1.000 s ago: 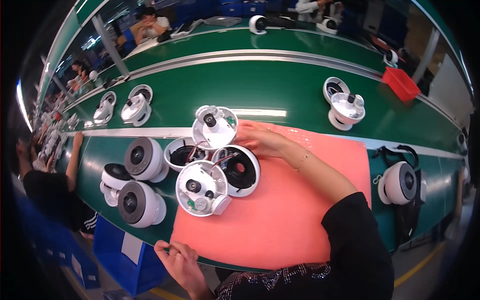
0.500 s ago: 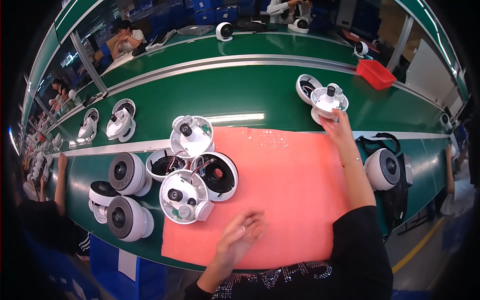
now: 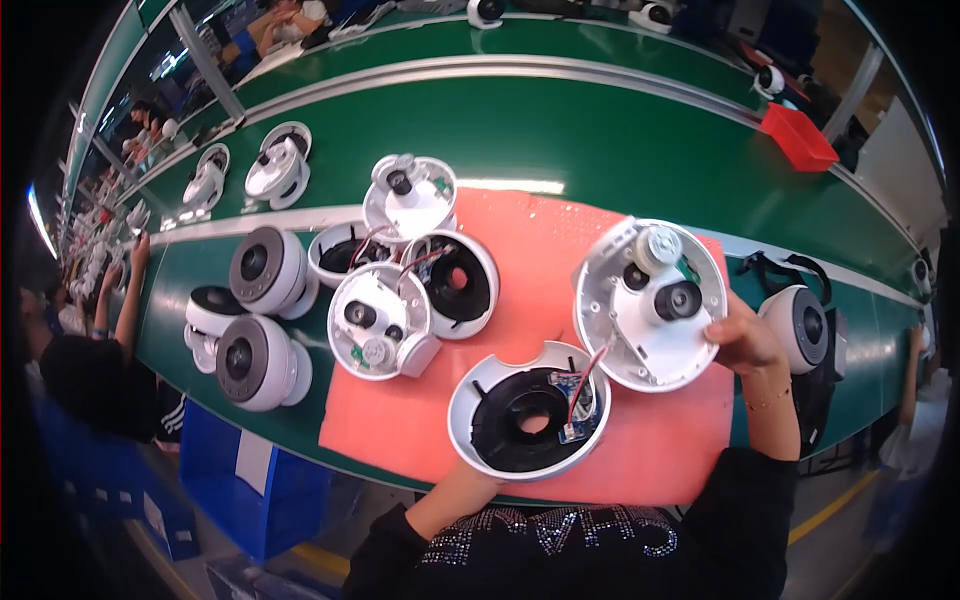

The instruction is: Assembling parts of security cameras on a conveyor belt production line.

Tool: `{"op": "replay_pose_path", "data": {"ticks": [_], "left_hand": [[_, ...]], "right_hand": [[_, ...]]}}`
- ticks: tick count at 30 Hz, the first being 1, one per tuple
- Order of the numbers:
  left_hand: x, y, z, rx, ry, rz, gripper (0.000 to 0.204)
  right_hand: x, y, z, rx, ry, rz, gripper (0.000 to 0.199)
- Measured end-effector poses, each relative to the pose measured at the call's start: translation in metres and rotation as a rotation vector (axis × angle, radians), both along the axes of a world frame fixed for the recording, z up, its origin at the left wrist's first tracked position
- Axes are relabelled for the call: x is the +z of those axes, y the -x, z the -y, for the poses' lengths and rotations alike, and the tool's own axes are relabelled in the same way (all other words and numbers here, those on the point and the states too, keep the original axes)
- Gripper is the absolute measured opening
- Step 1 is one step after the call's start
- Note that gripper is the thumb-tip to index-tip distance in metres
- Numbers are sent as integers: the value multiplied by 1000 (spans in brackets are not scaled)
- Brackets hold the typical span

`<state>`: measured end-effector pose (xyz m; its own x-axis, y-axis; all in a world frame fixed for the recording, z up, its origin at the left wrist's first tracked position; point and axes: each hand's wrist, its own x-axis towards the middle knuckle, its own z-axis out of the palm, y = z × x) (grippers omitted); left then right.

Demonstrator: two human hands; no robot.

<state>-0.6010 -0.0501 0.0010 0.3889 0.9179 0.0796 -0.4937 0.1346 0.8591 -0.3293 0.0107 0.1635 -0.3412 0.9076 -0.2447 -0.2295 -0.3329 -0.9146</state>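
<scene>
My right hand (image 3: 745,338) grips the rim of a round white camera half (image 3: 640,335), thumb on its inner face. Lenses and a clear round part show inside it. My left hand (image 3: 468,488) is under the matching white shell (image 3: 455,425), lined in black with a small blue circuit board; the shell hides most of its fingers. A red and dark wire pair (image 3: 590,375) joins the two halves. Both are over the pink mat (image 3: 380,430). To their left lie two more opened cameras, with a lens half (image 3: 375,325) in front and another lens half (image 3: 425,215) behind.
Closed white cameras with grey faces (image 3: 262,270) stand at the left. Another camera (image 3: 797,328) is beside a black strap (image 3: 785,268) at the right. Opened cameras (image 3: 280,170) rest on the green belt (image 3: 560,125). A red bin (image 3: 798,138) sits far right. Other people work at both sides.
My right hand has brought the opened camera from the belt back over the mat. My left hand has gone under its black-lined shell. The halves are now spread apart, and the view has shifted.
</scene>
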Motion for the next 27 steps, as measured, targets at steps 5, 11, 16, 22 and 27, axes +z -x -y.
{"op": "replay_pose_path", "data": {"ticks": [5, 11, 16, 22, 27], "left_hand": [[89, 18, 0, -90, 370, 573, 87], [107, 36, 24, 74, 373, 353, 90], [136, 37, 34, -56, 285, 251, 107], [148, 10, 36, -17, 246, 151, 125], [130, 10, 8, -221, -233, -198, 88]], "right_hand": [[-31, -4, 23, 58, 98, 57, 86], [-17, 19, 31, 258, -411, 830, 107], [25, 79, 66, 133, -1230, 884, 116], [44, 88, 105, 251, -1114, 1214, 59], [62, 40, 92, 88, -636, 899, 66]]}}
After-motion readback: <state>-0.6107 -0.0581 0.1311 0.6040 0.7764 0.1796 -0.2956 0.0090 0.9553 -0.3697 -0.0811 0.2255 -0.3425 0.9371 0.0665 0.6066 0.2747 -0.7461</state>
